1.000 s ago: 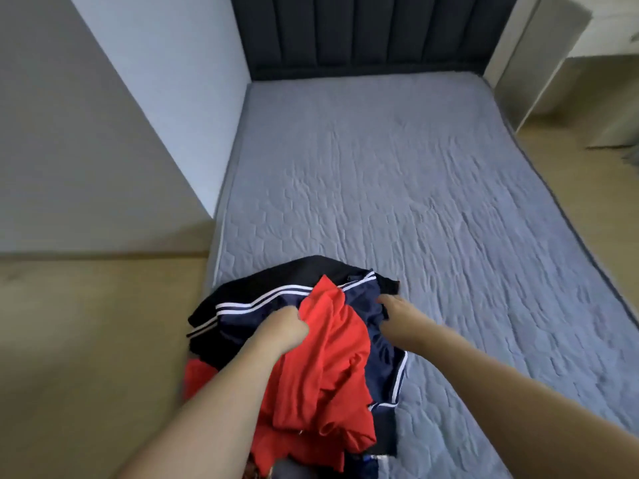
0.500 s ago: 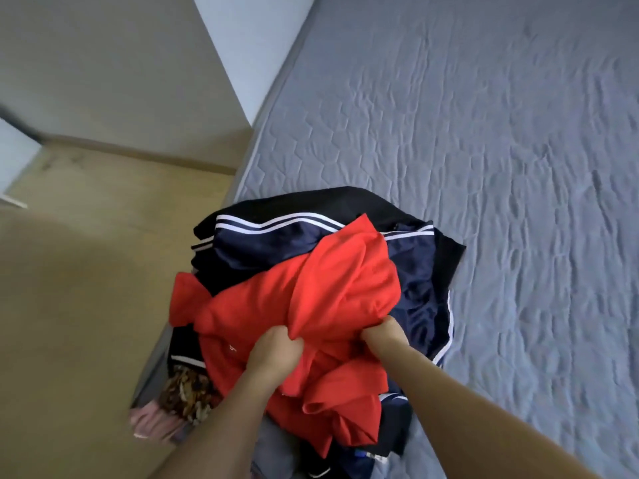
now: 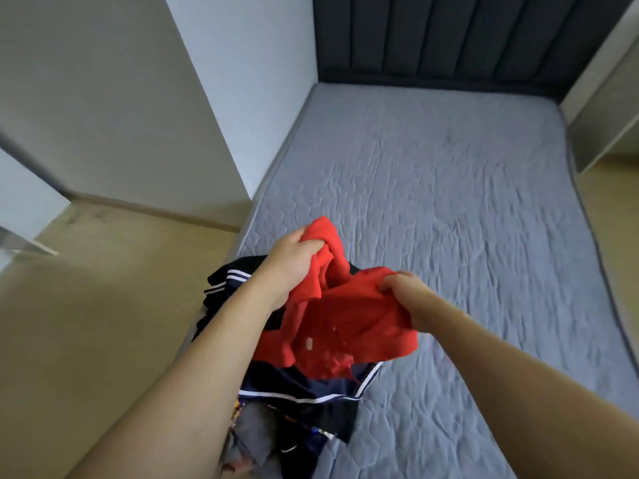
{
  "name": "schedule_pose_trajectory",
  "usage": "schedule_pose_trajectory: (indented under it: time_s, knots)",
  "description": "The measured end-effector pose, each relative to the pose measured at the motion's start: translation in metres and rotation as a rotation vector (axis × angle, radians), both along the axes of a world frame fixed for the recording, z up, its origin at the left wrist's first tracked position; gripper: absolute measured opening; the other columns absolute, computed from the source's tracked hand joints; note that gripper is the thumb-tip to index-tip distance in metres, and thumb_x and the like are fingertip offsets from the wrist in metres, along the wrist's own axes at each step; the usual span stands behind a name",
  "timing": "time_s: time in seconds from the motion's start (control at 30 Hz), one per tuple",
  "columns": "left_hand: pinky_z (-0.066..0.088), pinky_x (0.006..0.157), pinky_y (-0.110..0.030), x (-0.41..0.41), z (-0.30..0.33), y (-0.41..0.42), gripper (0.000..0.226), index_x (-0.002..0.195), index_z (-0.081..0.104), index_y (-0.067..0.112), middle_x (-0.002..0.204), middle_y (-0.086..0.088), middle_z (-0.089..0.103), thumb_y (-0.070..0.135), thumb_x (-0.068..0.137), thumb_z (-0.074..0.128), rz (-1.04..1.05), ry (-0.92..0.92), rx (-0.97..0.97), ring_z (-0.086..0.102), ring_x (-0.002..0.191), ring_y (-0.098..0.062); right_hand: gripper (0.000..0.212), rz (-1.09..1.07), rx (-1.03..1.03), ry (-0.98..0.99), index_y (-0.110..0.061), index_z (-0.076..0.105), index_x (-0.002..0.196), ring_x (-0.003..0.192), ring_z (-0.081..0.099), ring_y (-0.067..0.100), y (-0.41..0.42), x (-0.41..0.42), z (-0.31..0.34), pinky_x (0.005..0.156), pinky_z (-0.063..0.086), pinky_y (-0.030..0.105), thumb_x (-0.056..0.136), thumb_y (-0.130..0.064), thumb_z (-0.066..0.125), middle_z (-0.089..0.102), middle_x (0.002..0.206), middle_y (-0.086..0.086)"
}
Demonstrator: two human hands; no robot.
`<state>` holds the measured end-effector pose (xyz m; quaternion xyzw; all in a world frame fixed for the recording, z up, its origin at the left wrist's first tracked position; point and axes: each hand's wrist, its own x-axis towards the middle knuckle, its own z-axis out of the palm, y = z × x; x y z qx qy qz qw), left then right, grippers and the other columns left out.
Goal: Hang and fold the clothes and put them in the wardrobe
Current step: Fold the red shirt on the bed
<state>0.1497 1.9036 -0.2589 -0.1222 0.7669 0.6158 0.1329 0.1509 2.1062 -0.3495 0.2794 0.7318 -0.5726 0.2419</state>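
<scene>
A crumpled red garment (image 3: 349, 326) hangs in the air above the near left corner of the bed. My left hand (image 3: 294, 261) grips a bunched upper part of it, and my right hand (image 3: 403, 288) pinches its edge on the right. Under it lies a pile of clothes (image 3: 304, 395) with a navy and black garment with white stripes (image 3: 228, 281) on top. Grey fabric and a patterned piece show at the pile's bottom. My forearms hide part of the pile.
The grey quilted mattress (image 3: 449, 209) stretches away to a dark padded headboard (image 3: 449, 39). A white wall panel (image 3: 242, 91) stands left of the bed, wooden floor (image 3: 86, 323) lies on the left, and pale furniture (image 3: 601, 126) stands at the right.
Both hands have lifted the red garment up off the pile and apart from it. The camera view has tilted up, so the headboard shows again.
</scene>
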Motion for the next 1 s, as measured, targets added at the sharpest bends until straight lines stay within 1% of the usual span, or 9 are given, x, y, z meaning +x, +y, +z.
schedule_pose_trajectory:
  time_s: [0.07, 0.17, 0.33, 0.4, 0.5, 0.67, 0.73, 0.9, 1.0]
  knots:
    - [0.053, 0.071, -0.025, 0.019, 0.039, 0.036, 0.02, 0.106, 0.067, 0.018, 0.082, -0.001, 0.073, 0.012, 0.097, 0.051, -0.081, -0.103, 0.114, 0.066, 0.071, -0.014, 0.01, 0.057, 0.024, -0.082, -0.012, 0.062, 0.084, 0.071, 0.056, 0.026, 0.048, 0.012, 0.036, 0.065, 0.043, 0.03, 0.075, -0.016, 0.061, 0.062, 0.076, 0.01]
    - [0.058, 0.063, -0.03, 0.043, 0.085, 0.091, 0.018, 0.107, 0.063, 0.018, 0.083, -0.008, 0.074, 0.012, 0.099, 0.048, -0.196, -0.212, 0.247, 0.07, 0.066, -0.017, 0.004, 0.194, 0.07, -0.118, -0.011, 0.06, 0.07, 0.055, 0.051, 0.024, 0.12, 0.034, 0.072, 0.055, 0.038, 0.028, 0.072, -0.012, 0.057, 0.057, 0.061, 0.01]
    - [0.058, 0.053, -0.028, 0.075, 0.134, 0.194, 0.015, 0.105, 0.062, 0.016, 0.077, -0.006, 0.074, 0.015, 0.1, 0.048, -0.231, -0.224, 0.301, 0.07, 0.06, -0.015, 0.007, 0.543, 0.487, -0.038, -0.015, 0.058, 0.07, 0.067, 0.052, 0.022, 0.239, 0.071, 0.097, 0.051, 0.034, 0.022, 0.076, -0.012, 0.059, 0.058, 0.074, 0.006]
    - [0.058, 0.053, -0.028, 0.087, 0.141, 0.231, 0.014, 0.102, 0.063, 0.016, 0.075, -0.005, 0.074, 0.018, 0.1, 0.05, -0.208, -0.225, 0.309, 0.07, 0.058, -0.015, 0.008, 0.642, 0.648, -0.035, -0.012, 0.063, 0.083, 0.081, 0.055, 0.023, 0.279, 0.085, 0.101, 0.051, 0.038, 0.023, 0.085, -0.015, 0.056, 0.057, 0.091, 0.011]
    - [0.058, 0.058, -0.031, 0.098, 0.135, 0.275, 0.015, 0.103, 0.065, 0.016, 0.079, -0.006, 0.074, 0.022, 0.1, 0.051, -0.187, -0.272, 0.325, 0.069, 0.06, -0.016, 0.037, 0.563, 0.759, -0.015, 0.001, 0.058, 0.126, 0.116, 0.056, 0.032, 0.331, 0.098, 0.105, 0.086, 0.045, 0.028, 0.097, -0.014, 0.04, 0.057, 0.129, 0.022]
    - [0.048, 0.041, -0.021, 0.106, 0.097, 0.334, 0.009, 0.102, 0.059, 0.019, 0.064, -0.001, 0.066, 0.02, 0.099, 0.05, -0.155, -0.335, 0.478, 0.06, 0.047, -0.011, 0.04, 0.373, 0.963, 0.059, -0.01, 0.06, 0.123, 0.119, 0.055, 0.035, 0.408, 0.073, 0.108, 0.097, 0.047, 0.037, 0.089, -0.024, 0.044, 0.057, 0.131, 0.019]
    - [0.049, 0.042, -0.024, 0.111, 0.075, 0.348, 0.014, 0.109, 0.057, 0.02, 0.07, -0.003, 0.07, 0.015, 0.101, 0.046, -0.169, -0.339, 0.579, 0.064, 0.05, -0.013, 0.042, 0.358, 1.068, 0.098, -0.017, 0.06, 0.123, 0.12, 0.052, 0.036, 0.42, 0.051, 0.106, 0.1, 0.042, 0.039, 0.085, -0.025, 0.045, 0.054, 0.132, 0.016]
    - [0.052, 0.042, -0.028, 0.14, -0.021, 0.364, 0.022, 0.11, 0.058, 0.02, 0.077, -0.007, 0.072, 0.007, 0.096, 0.048, -0.111, -0.47, 0.702, 0.068, 0.054, -0.018, 0.04, 0.579, 1.168, 0.254, -0.025, 0.062, 0.125, 0.125, 0.046, 0.034, 0.393, 0.005, 0.052, 0.103, 0.037, 0.039, 0.087, -0.025, 0.049, 0.051, 0.131, 0.013]
    - [0.054, 0.044, -0.03, 0.187, -0.103, 0.375, 0.019, 0.113, 0.058, 0.008, 0.075, -0.015, 0.07, 0.01, 0.098, 0.046, -0.096, -0.718, 0.67, 0.067, 0.054, -0.024, 0.036, 0.73, 1.05, 0.393, -0.026, 0.064, 0.122, 0.124, 0.044, 0.033, 0.359, 0.009, -0.022, 0.103, 0.034, 0.037, 0.088, -0.029, 0.054, 0.05, 0.128, 0.01]
